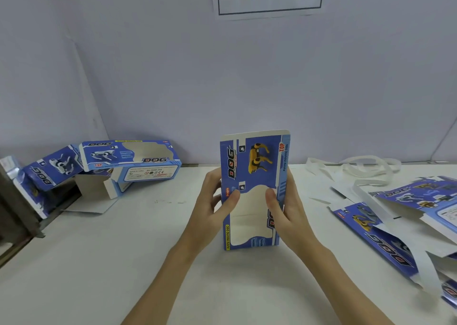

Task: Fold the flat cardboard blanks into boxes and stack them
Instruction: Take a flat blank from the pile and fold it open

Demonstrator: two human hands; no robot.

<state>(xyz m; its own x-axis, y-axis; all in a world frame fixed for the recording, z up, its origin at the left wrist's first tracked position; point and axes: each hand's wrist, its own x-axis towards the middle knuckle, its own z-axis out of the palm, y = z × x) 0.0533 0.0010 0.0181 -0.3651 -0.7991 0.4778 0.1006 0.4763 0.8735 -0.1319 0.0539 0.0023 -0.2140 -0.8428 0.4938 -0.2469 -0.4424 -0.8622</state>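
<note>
Both forearms reach forward over the white table (148, 263), wrists slightly raised. The left hand (212, 208) and right hand (284, 208) clasp a tall blue printed cardboard box with a yellow dog picture (254, 188), standing it upright between them. Each thumb presses on the front panel at the edge of the cut-out window, while the other fingers curl round the box's sides. Off to the left two finished blue boxes (128, 161) lean together; on the right lie flat blue cardboard blanks (385, 238), overlapping.
</note>
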